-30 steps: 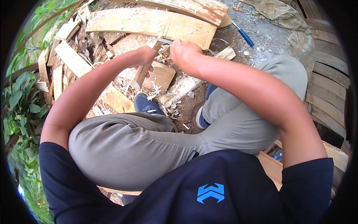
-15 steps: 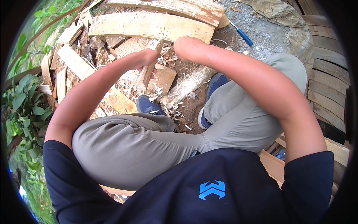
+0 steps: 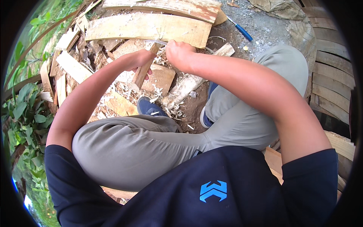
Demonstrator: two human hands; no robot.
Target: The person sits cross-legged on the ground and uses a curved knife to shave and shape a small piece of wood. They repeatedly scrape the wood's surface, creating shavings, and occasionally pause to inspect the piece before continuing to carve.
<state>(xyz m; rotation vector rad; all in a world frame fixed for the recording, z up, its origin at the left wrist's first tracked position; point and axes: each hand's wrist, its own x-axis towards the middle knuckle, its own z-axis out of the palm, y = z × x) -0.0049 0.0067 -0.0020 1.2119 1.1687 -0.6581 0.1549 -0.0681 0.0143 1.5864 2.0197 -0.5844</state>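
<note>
We see the piece of wood slanting above the littered ground, out past the left shoe, its pale cut end toward us. The left hand is wrapped snugly around its upper half. We judge it light enough for one hand, stiff and hardly fragile, though splinters along the edges seem likely. Dry, bare wood should not be very slippery; the middle or lower length looks the best hold, well away from the bladed tool.

That tool's thin metal crosses the upper end, coming from the right hand, which is closed in a fist; its handle is hidden, and we cannot fairly tell whether the edge bites or only rests there. Farther out, a flat wood offcut and curled shavings lie below, a broad plank beyond, and a blue-handled tool off to the right.
</note>
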